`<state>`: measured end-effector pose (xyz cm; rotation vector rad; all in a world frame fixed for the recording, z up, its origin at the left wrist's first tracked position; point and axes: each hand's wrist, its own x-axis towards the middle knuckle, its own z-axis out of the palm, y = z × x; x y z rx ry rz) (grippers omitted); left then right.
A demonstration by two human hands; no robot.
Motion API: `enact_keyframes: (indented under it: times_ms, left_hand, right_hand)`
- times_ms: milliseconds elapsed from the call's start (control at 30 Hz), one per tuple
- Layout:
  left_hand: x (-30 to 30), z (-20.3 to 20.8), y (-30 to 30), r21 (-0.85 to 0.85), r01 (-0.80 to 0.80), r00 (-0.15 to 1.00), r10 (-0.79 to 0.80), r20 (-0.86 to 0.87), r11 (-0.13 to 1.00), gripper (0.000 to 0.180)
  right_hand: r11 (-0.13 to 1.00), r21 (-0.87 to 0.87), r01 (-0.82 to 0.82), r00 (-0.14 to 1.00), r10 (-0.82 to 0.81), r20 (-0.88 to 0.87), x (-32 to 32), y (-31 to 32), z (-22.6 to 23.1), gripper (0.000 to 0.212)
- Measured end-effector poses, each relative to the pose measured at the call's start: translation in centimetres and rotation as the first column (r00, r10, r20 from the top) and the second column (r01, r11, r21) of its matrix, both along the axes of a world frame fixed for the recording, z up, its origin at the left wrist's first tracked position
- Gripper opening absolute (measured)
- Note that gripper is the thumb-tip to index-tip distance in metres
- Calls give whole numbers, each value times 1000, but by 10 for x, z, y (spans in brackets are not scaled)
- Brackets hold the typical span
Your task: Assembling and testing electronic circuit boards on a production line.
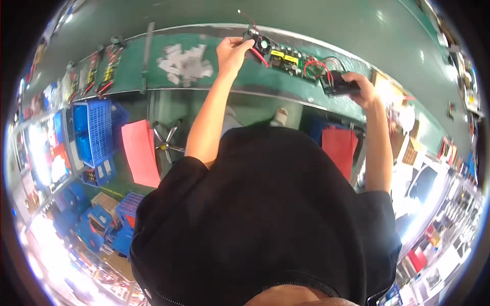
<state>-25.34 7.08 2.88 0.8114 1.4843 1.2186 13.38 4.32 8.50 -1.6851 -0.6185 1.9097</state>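
A long circuit board (297, 68) lies across the green bench in front of me, with yellow-wrapped components and red and black wires on it. At its left end my left hand (233, 55) is closed on a black end panel with a round cooling fan (263, 44). A thin red lead rises behind that panel, and a thick red wire hangs below the hand. My right hand (363, 88) grips a black panel (339, 84) at the right end, joined to the board by red and black wires. My fingers partly hide both panels.
White scraps (185, 64) are piled on the bench (229, 92) to the left. Several more circuit boards (109, 69) stand farther left. Blue crates (97, 130) and a pink sheet (140, 153) are below the bench, near a chair base (166, 142).
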Motion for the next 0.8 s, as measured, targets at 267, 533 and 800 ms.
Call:
enact_keyframes:
  times_ms: [267, 533, 800]
  left_hand:
    - [108, -82, -41, -57, -9, 926, -13, -378, 998, 38]
    - [99, -41, -51, 38, 362, 376, -109, -920, 931, 34]
    - [103, -41, -7, 55, 689, 244, -159, -957, 722, 41]
  right_hand:
    - [988, -145, -53, 998, 49, -29, 69, 5, -110, 14]
    - [683, 546, -485, 390, -389, 834, -1, -61, -87, 19]
    - [622, 331, -709, 171, -304, 937, -40, -4, -101, 41]
